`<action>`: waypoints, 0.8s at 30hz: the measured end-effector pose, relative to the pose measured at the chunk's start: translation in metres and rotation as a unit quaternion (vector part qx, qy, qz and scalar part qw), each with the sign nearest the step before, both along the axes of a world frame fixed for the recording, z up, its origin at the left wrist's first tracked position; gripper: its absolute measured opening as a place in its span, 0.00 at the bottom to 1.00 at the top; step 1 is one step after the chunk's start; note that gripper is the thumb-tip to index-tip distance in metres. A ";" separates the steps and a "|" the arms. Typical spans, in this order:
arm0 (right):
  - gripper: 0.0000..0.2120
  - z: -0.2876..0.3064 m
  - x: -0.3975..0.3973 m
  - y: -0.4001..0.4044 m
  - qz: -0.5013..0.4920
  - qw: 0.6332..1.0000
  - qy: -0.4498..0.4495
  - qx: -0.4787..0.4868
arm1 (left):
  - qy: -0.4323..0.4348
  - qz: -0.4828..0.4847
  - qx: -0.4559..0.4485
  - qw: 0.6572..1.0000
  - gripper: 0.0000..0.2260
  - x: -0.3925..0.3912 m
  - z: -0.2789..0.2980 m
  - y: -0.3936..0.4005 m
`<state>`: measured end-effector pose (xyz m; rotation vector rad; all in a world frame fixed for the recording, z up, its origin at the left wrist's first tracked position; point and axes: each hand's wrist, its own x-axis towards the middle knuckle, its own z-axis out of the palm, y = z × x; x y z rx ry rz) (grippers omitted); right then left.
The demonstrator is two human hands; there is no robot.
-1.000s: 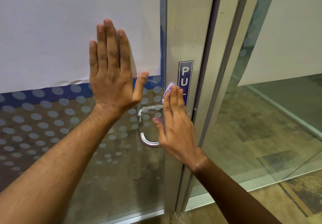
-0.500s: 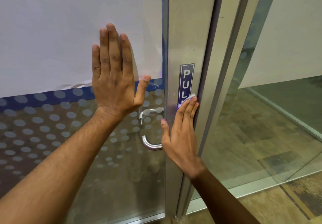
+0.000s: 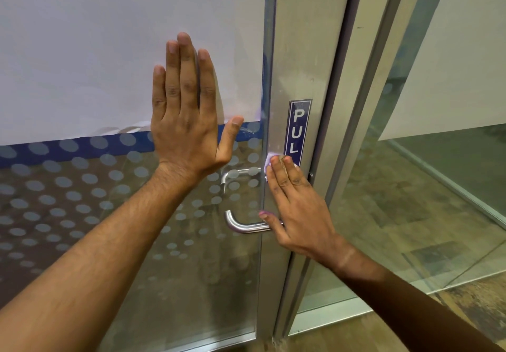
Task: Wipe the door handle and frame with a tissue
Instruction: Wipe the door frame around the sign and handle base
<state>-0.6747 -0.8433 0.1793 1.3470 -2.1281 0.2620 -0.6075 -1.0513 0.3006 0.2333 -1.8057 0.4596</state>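
A glass door with a silver metal frame [image 3: 301, 50] fills the view. A curved steel door handle [image 3: 241, 227] sticks out low on the frame's left side. My left hand [image 3: 189, 116] lies flat on the glass, fingers together and pointing up, holding nothing. My right hand [image 3: 293, 203] presses a small white tissue [image 3: 269, 160] flat against the frame, just above the handle and beside a blue PULL sign [image 3: 297, 129]. Only a corner of the tissue shows past my fingertips. My right thumb rests against the handle's lower bar.
White film covers the upper glass [image 3: 95, 50], with a blue band and frosted dots [image 3: 68, 195] below. To the right stand a second metal post [image 3: 364, 105] and a fixed glass panel [image 3: 410, 214]. Wood-look floor [image 3: 356, 335] lies at the bottom right.
My right hand slid the tissue from the left side of the frame to its right edge by the sign, then back toward the middle. My left hand stayed flat on the glass.
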 end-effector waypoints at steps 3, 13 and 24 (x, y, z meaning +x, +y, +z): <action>0.36 -0.005 -0.005 0.014 0.020 0.997 0.032 0.062 | -0.001 0.000 -0.001 1.000 0.37 0.000 0.000 -0.001; 0.35 0.024 -0.008 0.002 0.009 0.999 0.029 0.010 | 0.003 0.000 -0.002 1.000 0.38 -0.002 -0.001 -0.002; 0.17 0.011 -0.012 0.021 0.067 0.988 0.115 -0.074 | -0.005 -0.002 0.007 1.000 0.37 0.001 0.001 0.001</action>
